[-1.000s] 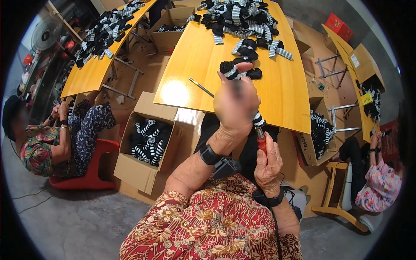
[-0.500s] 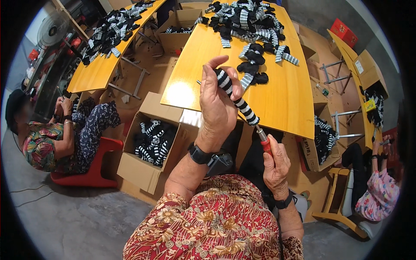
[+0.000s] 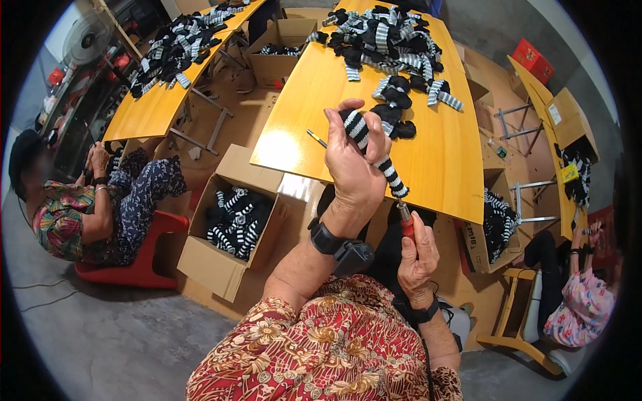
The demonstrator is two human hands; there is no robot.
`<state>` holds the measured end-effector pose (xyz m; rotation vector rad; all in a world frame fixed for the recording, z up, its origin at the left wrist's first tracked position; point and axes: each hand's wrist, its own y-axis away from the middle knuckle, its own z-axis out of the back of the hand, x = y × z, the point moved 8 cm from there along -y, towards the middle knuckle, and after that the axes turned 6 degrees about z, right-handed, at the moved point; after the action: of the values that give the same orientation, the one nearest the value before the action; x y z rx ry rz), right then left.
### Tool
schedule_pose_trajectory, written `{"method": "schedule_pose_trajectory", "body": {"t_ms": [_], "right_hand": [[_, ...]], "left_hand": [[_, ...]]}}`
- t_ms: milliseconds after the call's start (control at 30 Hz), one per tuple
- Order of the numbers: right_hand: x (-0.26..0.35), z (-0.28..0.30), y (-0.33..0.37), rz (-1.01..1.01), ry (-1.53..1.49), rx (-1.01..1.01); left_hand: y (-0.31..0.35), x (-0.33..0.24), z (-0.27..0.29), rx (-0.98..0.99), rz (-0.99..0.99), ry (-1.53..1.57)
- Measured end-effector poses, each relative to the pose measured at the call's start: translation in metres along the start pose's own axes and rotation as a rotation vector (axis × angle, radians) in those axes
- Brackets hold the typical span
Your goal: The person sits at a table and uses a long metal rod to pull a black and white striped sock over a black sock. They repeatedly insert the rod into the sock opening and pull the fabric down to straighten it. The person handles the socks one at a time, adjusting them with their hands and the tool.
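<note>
My left hand (image 3: 356,164) is closed round a narrow black-and-white striped knitted tube (image 3: 394,179), just over the near edge of the yellow table. The tube's upper end shows between the thumb and fingers, and its lower end slants down toward my right hand (image 3: 418,257). That hand grips a red-handled tool (image 3: 408,226) with a metal shaft. The shaft meets the tube's lower end; how far it reaches inside is hidden. A thin dark rod with a gold part (image 3: 315,138) lies on the table left of my left hand.
Black and grey-striped knitted pieces (image 3: 388,40) are heaped on the far part of the table (image 3: 287,127). Open cardboard boxes (image 3: 210,267) of striped pieces stand at both sides. One person (image 3: 73,220) sits on the left, another (image 3: 582,301) on the right.
My left hand and the striped tube have shifted right and a little down. My right hand has moved slightly left with the tool. Both grips stay closed.
</note>
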<state>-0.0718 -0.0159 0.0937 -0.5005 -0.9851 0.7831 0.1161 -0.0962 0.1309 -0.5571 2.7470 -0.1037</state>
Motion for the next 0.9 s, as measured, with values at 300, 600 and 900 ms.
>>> {"method": "schedule_pose_trajectory", "body": {"t_ms": [300,600,900], "right_hand": [[-0.004,0.001,0.01,-0.042,-0.038,-0.048],[-0.029,-0.002,0.021,-0.467,-0.51,0.098],[-0.008,0.029,0.005,-0.262,-0.17,0.153]], "left_hand": [[0.015,0.011,-0.029,0.171,0.027,-0.091],[0.027,0.002,-0.031,0.235,-0.001,-0.116],[0.016,0.004,-0.025,0.19,0.298,0.127]]}}
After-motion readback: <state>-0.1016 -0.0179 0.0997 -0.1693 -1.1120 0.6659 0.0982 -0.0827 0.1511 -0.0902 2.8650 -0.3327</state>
